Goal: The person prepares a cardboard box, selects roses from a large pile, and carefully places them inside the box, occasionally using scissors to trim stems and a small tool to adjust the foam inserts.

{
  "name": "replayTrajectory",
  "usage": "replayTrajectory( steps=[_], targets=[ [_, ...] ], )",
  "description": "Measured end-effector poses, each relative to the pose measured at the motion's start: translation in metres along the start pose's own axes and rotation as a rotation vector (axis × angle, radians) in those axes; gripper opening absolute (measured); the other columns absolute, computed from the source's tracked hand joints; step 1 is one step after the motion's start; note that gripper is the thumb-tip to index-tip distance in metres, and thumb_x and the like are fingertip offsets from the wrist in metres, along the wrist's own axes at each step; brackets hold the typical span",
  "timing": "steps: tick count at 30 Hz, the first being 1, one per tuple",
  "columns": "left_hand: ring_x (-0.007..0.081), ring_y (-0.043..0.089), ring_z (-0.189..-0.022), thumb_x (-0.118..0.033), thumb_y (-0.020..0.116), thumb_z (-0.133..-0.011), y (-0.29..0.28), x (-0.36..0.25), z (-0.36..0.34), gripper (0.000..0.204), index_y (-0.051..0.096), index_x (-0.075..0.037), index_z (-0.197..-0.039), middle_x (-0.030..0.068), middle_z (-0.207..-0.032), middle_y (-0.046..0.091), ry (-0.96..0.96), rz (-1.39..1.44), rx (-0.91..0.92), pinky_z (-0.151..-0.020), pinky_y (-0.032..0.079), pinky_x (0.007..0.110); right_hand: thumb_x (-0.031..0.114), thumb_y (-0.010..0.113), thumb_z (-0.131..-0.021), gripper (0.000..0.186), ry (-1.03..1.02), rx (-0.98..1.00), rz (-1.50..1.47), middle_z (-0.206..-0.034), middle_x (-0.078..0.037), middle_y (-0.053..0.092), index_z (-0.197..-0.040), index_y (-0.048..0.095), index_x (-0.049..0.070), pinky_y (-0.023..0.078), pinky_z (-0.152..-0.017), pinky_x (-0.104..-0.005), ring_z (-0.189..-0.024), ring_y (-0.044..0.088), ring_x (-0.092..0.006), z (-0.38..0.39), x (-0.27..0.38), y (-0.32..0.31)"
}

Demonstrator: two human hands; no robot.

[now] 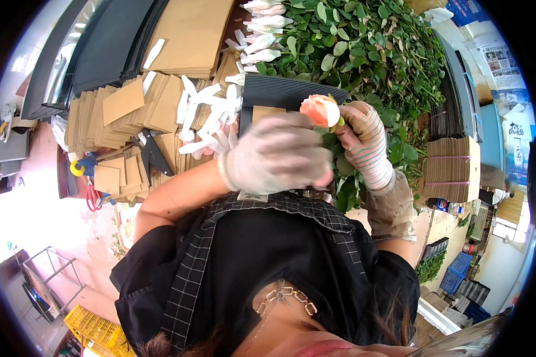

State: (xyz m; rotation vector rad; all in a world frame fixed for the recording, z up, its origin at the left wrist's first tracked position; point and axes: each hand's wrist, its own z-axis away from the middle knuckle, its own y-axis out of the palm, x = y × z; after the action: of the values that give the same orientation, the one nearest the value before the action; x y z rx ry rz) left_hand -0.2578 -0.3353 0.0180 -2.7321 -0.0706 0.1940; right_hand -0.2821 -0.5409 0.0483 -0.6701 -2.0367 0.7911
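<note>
A peach rose [320, 110], its outer petals pale, is held by its stem just below the bloom in my right hand [365, 140], which wears a striped glove with fingertips showing. My left hand [278, 150], in a white glove, is smeared by motion below and left of the bloom, so its fingers cannot be made out. Behind my hands lie a ridged black board [286, 88] and a small brown card [265, 112]. A mass of green leafy stems [351, 41] fills the bench at the back right. White mesh flower sleeves [196, 107] lie to the left, some with pink inside.
Brown cardboard sheets [184, 30] and small cards [123, 105] are piled left, beside black sheets [101, 41], black scissors [150, 156], red scissors [93, 196] and a tape dispenser [83, 165]. Bundled cardboard [449, 168] stands right. A yellow crate [95, 330] is at lower left.
</note>
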Motion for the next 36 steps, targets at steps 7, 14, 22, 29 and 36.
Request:
replayTrajectory(
  steps=[7,14,22,29,36],
  targets=[
    [0.0294,0.053,-0.108,-0.017,0.075,-0.07,-0.09,0.065,0.09,0.05,0.06,-0.018,-0.117,0.015,-0.12,0.054,-0.744,-1.042,0.863,-0.091,0.043,0.039,0.003,0.072,-0.074,0.028,0.055,-0.435,0.347,-0.086,-0.006,0.066,-0.1,0.064,0.006,0.052,-0.064,-0.027,-0.075,0.063,-0.0148,-0.024,-0.017,-0.062],
    [0.0323,0.063,-0.076,-0.032,0.058,-0.083,-0.018,0.041,0.081,0.037,0.06,-0.014,-0.116,0.0135,-0.082,0.066,-0.819,0.154,0.897,-0.069,0.05,0.04,0.003,0.052,-0.085,0.018,-0.133,-0.078,0.222,-0.084,-0.009,0.063,-0.101,0.059,0.003,0.052,-0.06,-0.035,-0.076,0.062,-0.0206,-0.045,0.019,-0.052],
    [0.0339,0.063,-0.072,-0.035,0.055,-0.085,-0.001,0.024,0.099,0.045,0.051,-0.018,-0.126,0.016,-0.077,0.065,-0.836,0.17,1.172,-0.069,0.048,0.044,0.015,0.06,-0.079,0.024,-0.092,0.407,0.22,-0.07,-0.005,0.053,-0.103,0.059,0.013,0.043,-0.058,-0.0411,-0.065,0.056,-0.0266,0.048,-0.076,0.118],
    [0.032,0.063,-0.067,-0.036,0.052,-0.087,-0.003,0.023,0.108,0.046,0.047,-0.018,-0.129,0.0135,-0.066,0.062,-0.909,0.281,1.102,-0.09,0.037,0.046,0.013,0.064,-0.077,0.03,-0.095,0.394,0.295,-0.075,-0.002,0.054,-0.107,0.061,0.013,0.042,-0.062,-0.0368,-0.07,0.055,-0.0226,0.051,-0.068,0.125],
    [0.0307,0.062,-0.061,-0.034,0.054,-0.087,-0.003,0.025,0.109,0.044,0.047,-0.02,-0.129,0.0123,-0.062,0.06,-0.851,0.246,1.112,-0.071,0.046,0.045,0.015,0.065,-0.075,0.028,-0.097,0.422,0.283,-0.075,-0.001,0.053,-0.102,0.062,0.011,0.041,-0.06,-0.0372,-0.068,0.053,-0.0212,0.049,-0.067,0.126]
  ],
)
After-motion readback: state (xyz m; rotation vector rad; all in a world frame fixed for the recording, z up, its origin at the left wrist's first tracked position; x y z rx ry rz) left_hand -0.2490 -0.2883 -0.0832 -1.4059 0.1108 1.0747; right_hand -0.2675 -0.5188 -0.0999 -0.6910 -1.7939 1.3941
